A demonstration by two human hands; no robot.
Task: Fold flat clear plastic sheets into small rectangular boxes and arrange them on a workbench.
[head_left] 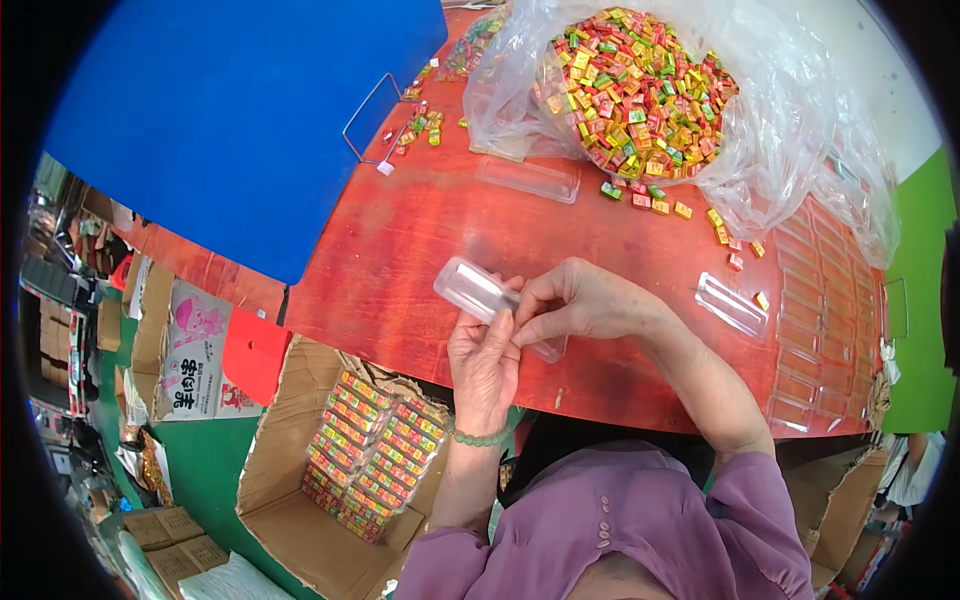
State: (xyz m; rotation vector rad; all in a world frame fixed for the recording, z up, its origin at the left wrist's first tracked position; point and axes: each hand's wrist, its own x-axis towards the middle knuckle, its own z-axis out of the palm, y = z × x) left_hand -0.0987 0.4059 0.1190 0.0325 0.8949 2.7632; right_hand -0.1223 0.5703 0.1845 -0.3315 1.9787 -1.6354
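Note:
Over the near part of the red table, my left hand (484, 362) holds a long, clear plastic case (470, 284), its thumb along the near side. The case is tilted, with its rounded far end pointing up and left; no pieces show in the visible part. From the right, my right hand (572, 300) reaches across and pinches at the middle of the case with thumb and forefinger. The exact spot between those fingertips is hidden. Another part of the clear plastic shows below the right fingers.
A heap of small wrapped candies (640, 95) lies in a clear bag (775, 120) at the back. Loose cases (530, 178) lie on the red table (400, 250). Blue board (230, 120) covers the left. Below stands a carton (285, 470) holding filled packs (375, 455).

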